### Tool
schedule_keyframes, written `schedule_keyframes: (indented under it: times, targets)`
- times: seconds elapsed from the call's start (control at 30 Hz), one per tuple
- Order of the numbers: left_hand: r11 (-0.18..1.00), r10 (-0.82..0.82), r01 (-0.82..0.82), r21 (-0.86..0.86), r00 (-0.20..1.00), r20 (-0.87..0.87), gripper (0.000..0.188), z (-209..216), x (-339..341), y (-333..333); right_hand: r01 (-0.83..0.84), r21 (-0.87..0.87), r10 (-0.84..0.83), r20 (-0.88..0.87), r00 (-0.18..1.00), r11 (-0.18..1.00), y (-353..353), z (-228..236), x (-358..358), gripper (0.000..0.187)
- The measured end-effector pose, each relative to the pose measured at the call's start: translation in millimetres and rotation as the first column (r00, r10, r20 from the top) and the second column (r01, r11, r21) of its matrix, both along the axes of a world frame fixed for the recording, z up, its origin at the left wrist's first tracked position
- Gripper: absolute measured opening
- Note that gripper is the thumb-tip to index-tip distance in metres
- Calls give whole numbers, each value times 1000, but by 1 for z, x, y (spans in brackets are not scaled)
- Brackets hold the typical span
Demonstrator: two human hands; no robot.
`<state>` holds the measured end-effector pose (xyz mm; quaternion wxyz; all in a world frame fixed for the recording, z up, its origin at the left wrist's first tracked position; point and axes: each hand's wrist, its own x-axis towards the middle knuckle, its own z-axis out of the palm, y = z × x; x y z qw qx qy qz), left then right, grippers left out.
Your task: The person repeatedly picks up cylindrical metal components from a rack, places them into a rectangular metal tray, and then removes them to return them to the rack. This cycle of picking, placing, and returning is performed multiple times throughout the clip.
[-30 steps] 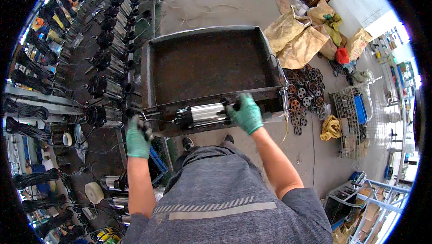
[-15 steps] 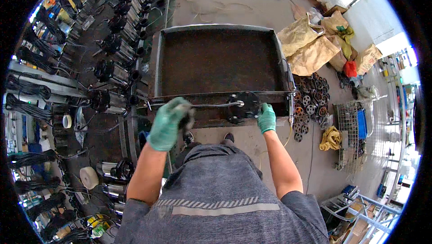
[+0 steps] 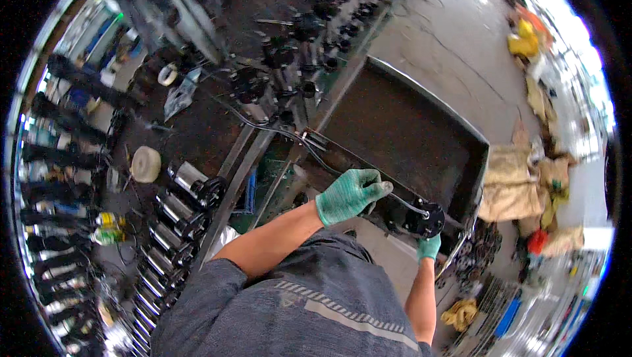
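My left hand (image 3: pixel 354 197), in a green glove, is closed around a grey cable (image 3: pixel 401 200). The cable runs from the middle of a round black part (image 3: pixel 424 219) through my fingers and on toward the left bench. The black part sits at the front side of a dark, shallow metal tray (image 3: pixel 395 120), near its right corner. Against the lower edge of that part is my right hand (image 3: pixel 429 247), also green-gloved; its fingers are hidden behind the part.
On the dark bench at left stand rows of metal cylinders with black ends (image 3: pixel 172 232), a white roll (image 3: pixel 145 164) and a plastic bag (image 3: pixel 182 94). Brown sacks (image 3: pixel 508 182) and a heap of black wheel-like parts (image 3: pixel 477 252) lie on the floor at right.
The view has turned, so the tray now slants down to the right. My left hand, blurred before, now grips the cable closer to the black part. My right hand has come under the part's edge.
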<state>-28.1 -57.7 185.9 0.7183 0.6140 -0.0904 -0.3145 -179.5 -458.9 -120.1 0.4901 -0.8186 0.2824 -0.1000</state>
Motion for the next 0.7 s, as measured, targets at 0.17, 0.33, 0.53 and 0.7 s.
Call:
schedule_keyframes:
  times: [0.17, 0.33, 0.53, 0.7]
  targets:
    - [908, 412, -420, -10, 894, -174, 33, 2, 7, 72, -283, 117, 288, -25, 957, 952, 10, 67, 31, 42]
    - [775, 627, -630, 50, 756, -186, 29, -24, 3, 139, -678, 17, 678, -7, 735, 735, 113, 168, 103, 48]
    - [490, 859, -858, 150, 505, 81, 39, 7, 4, 274, -772, 33, 763, -185, 620, 635, 296, 240, 157, 20]
    - [365, 906, -925, 107, 379, 190, 31, 47, 26, 358, -870, 157, 880, 9, 474, 467, 439, 183, 193, 16]
